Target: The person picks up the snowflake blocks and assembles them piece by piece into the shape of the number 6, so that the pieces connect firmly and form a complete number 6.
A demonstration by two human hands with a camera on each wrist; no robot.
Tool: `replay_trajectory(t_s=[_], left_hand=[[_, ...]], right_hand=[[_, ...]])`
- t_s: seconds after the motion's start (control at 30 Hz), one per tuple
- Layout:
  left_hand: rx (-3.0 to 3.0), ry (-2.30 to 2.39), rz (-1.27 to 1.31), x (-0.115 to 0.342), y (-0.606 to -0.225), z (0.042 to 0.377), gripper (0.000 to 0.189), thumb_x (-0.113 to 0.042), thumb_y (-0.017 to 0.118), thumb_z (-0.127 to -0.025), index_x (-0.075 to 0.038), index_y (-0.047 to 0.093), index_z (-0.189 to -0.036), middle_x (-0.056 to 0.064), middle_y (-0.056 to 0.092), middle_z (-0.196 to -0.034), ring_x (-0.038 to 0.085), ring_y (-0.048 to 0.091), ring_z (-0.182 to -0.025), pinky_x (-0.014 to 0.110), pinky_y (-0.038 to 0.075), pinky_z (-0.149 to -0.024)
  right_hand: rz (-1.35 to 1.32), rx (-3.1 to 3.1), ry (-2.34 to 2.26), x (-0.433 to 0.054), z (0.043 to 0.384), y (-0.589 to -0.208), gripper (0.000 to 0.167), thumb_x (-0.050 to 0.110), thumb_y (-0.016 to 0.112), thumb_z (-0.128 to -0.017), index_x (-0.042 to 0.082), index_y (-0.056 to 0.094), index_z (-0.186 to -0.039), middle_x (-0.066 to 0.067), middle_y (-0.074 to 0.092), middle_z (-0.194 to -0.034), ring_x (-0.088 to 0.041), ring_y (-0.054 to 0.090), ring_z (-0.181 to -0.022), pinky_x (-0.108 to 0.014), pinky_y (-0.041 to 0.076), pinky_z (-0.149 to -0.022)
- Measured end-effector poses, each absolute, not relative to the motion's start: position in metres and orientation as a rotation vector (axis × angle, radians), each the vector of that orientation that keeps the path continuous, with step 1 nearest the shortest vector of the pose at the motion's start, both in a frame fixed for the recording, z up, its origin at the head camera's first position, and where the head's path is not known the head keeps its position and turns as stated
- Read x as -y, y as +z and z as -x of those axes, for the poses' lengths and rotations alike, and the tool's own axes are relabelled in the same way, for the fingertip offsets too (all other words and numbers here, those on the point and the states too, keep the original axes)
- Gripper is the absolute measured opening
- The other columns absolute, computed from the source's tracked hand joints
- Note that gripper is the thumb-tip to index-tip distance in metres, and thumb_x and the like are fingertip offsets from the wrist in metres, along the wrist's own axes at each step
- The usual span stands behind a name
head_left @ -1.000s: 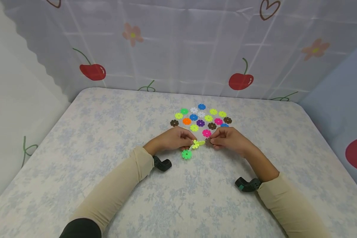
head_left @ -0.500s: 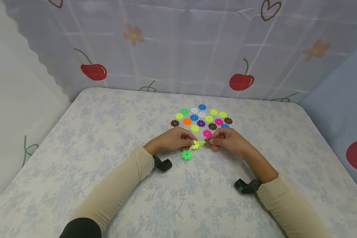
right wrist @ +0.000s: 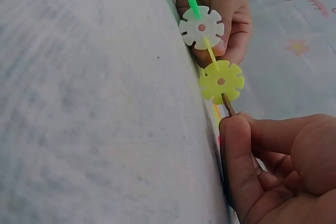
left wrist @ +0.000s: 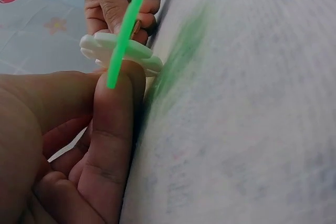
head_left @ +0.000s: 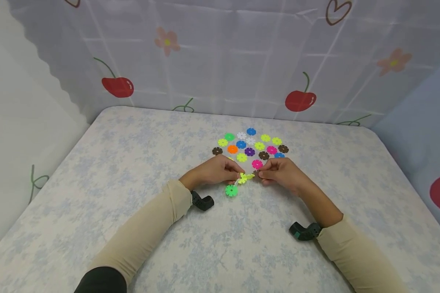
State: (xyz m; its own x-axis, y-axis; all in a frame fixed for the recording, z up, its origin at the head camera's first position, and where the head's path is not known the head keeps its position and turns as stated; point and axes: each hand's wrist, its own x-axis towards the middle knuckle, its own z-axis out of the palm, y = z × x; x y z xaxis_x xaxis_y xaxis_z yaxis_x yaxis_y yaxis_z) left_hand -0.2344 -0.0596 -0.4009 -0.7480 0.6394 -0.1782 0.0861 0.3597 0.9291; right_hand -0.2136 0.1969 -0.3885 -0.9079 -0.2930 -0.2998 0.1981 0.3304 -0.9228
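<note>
My left hand (head_left: 217,170) pinches a short chain of notched plastic discs, slotted together edge to edge. At its near end hangs a green disc (head_left: 231,191), set crosswise into a white disc (right wrist: 212,33). Beyond that come a yellow disc seen edge-on and a yellow disc (right wrist: 234,81) facing the right wrist camera. Between thumb and fingers, my right hand (head_left: 283,173) pinches a brown disc (right wrist: 230,107). Its edge meets the rim of the last yellow disc in the right wrist view; how deep it sits in the slot I cannot tell.
Just beyond my hands lie several loose discs, among them a pink disc (head_left: 257,164), an orange disc (head_left: 232,149) and a purple disc (head_left: 249,151). A pale patterned cloth covers the table (head_left: 161,252). A printed curtain (head_left: 220,57) hangs behind the far edge.
Both hands stay almost in place, with the brown disc held against the end of the chain. The head view has shifted slightly.
</note>
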Motion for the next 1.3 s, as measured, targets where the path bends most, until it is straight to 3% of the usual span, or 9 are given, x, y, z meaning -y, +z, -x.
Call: replay_trajectory(t_s=[0.3,0.53,0.63,0.77,0.93,1.1,1.3], left_hand=[[-2.079,1.445,-0.56,0.0571,-0.4023,0.2335,0.017,-0.006,0.067,-0.099,-0.001,0.076,-0.113,0.008,0.071,-0.084,0.014,0.063,-0.071,0.028,0.055,-0.073],[-2.103,1.447,-0.537,0.0555,-0.4005,0.2313,0.018,-0.005,0.066,-0.099,0.0,0.076,-0.113,0.008,0.071,-0.081,0.014,0.062,-0.069,0.028,0.055,-0.072],[-2.11,1.45,-0.531,0.0546,-0.3987,0.2295,0.018,-0.004,0.066,-0.099,0.001,0.075,-0.113,0.008,0.071,-0.08,0.014,0.061,-0.068,0.028,0.055,-0.072],[-2.115,1.437,-0.521,0.0539,-0.3967,0.2281,0.018,-0.005,0.065,-0.099,0.0,0.075,-0.114,0.008,0.071,-0.08,0.014,0.061,-0.069,0.028,0.055,-0.073],[-2.104,1.409,-0.535,0.0554,-0.3972,0.2284,0.017,-0.007,0.065,-0.1,-0.003,0.076,-0.113,0.008,0.07,-0.081,0.015,0.061,-0.071,0.028,0.054,-0.074],[-2.113,1.377,-0.572,0.0577,-0.3969,0.2287,0.016,-0.008,0.064,-0.1,-0.004,0.075,-0.112,0.008,0.069,-0.082,0.016,0.061,-0.072,0.028,0.053,-0.074],[-2.112,1.371,-0.591,0.0613,-0.3971,0.2311,0.016,-0.008,0.063,-0.1,-0.003,0.074,-0.111,0.009,0.07,-0.084,0.018,0.062,-0.073,0.029,0.053,-0.076]], right_hand=[[0.107,-2.192,-1.616,-0.1966,0.211,-0.3895,0.005,0.002,0.07,-0.095,0.0,0.068,-0.091,-0.01,0.073,-0.097,-0.016,0.069,-0.078,-0.028,0.058,-0.075],[0.121,-2.229,-1.591,-0.1942,0.2107,-0.3889,0.014,0.001,0.071,-0.094,-0.011,0.067,-0.101,-0.011,0.073,-0.096,-0.016,0.068,-0.077,-0.028,0.058,-0.074],[0.112,-2.254,-1.581,-0.1917,0.2095,-0.3878,0.003,0.0,0.069,-0.095,-0.002,0.07,-0.093,-0.011,0.073,-0.097,-0.016,0.069,-0.077,-0.029,0.058,-0.074],[0.083,-2.263,-1.592,-0.1894,0.2079,-0.3874,0.015,-0.002,0.068,-0.095,0.009,0.071,-0.084,-0.013,0.073,-0.099,-0.015,0.069,-0.078,-0.028,0.058,-0.073],[0.088,-2.247,-1.606,-0.1907,0.2075,-0.3897,0.001,0.0,0.07,-0.094,0.0,0.071,-0.093,-0.013,0.074,-0.101,-0.016,0.069,-0.078,-0.027,0.058,-0.073],[0.128,-2.248,-1.59,-0.1934,0.2076,-0.3907,0.01,0.004,0.069,-0.096,-0.005,0.069,-0.102,-0.015,0.073,-0.104,-0.019,0.069,-0.081,-0.028,0.058,-0.076],[0.22,-2.576,-1.287,-0.1988,0.2109,-0.39,0.022,0.017,0.061,-0.104,0.007,0.07,-0.121,-0.01,0.068,-0.096,-0.024,0.061,-0.083,-0.03,0.054,-0.072]])
